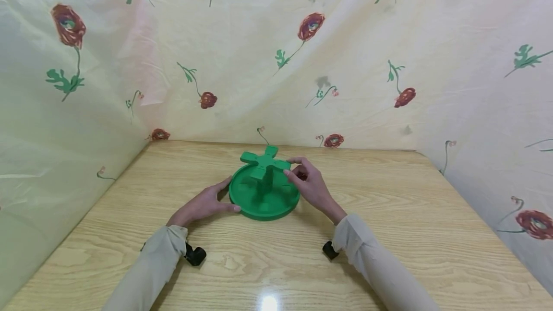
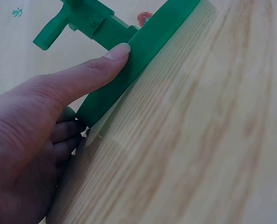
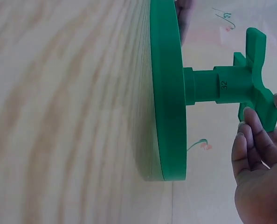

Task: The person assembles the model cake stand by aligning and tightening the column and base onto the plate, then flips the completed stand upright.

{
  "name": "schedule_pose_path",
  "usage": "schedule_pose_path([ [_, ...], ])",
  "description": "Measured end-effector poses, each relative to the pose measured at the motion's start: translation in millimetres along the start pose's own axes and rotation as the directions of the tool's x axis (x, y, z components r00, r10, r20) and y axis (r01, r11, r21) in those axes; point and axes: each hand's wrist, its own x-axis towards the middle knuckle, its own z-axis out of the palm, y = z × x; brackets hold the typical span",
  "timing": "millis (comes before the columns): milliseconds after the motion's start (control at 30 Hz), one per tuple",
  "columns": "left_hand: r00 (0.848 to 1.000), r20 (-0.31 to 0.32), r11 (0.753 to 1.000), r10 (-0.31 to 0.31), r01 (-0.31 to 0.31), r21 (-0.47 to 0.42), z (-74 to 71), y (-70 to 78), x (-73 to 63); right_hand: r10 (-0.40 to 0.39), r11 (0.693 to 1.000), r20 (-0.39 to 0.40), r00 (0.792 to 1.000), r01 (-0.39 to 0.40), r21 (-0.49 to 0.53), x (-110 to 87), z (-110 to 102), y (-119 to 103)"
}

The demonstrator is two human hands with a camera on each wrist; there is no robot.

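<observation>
A green round base [image 1: 245, 200] with a raised rim sits on the table. From its middle rises a green post [image 3: 208, 85], and a green cross-shaped handle [image 1: 265, 161] tops it. My left hand [image 1: 206, 204] grips the base at its left side, thumb on the near rim and fingers round the far side. With thumb and fingers, my right hand [image 1: 313, 186] pinches the handle's right arm. In the right wrist view the number 32 shows on the post's collar; the left wrist view shows 35 there. The palm side of the right hand is hidden in the head view.
The wooden table [image 1: 389, 196] stretches out on both sides. Cream cloth [image 1: 242, 52] printed with red flowers hangs behind it and along its sides. Black wrist devices [image 1: 195, 256] show at both sleeves.
</observation>
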Motion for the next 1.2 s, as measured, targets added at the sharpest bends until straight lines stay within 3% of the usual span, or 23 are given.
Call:
schedule_pose_path([
  [300, 1.0, -0.005, 0.999, -0.015, 0.015, 0.03, -0.6, 0.9, -0.3, -0.014, 1.0, 0.016, 1.0, 0.014, 0.019, -13.2, -3, -44],
  [1200, 1.0, -0.011, 1.0, -0.003, 0.003, 0.013, -0.3, 1.4, -1.6, -0.032, 0.999, -0.004, 0.999, 0.032, -0.001, -18.4, 3, -51],
])
